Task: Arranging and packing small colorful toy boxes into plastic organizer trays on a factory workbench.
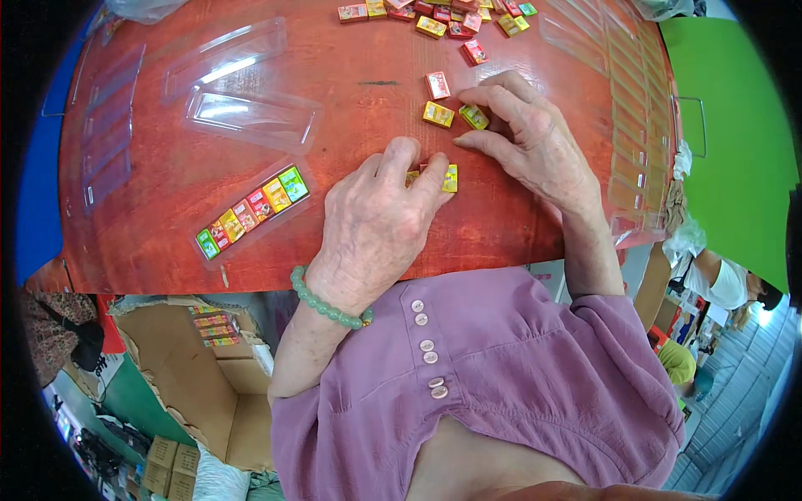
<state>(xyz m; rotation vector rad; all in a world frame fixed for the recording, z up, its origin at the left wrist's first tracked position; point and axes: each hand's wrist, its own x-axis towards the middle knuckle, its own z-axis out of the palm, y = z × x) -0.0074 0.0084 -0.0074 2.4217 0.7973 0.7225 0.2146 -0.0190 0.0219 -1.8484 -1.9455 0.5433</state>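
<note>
While both hands pinch small packets, the left hand (376, 217) holds a yellow packet (450, 178) upright, the right hand (535, 134) another (473, 116).

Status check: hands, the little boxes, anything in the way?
Left hand flat over small boxes at table edge. Right hand fingering yellow box. Filled tray to the left, empty clear trays beyond. Nothing blocking.

Your left hand (376, 213) lies on the red bench (167, 209) covering small yellow packets (449, 178), just right of the filled clear tray (253, 209), while your right hand (526, 134) fingers another yellow packet (473, 116) just beyond them.
</note>
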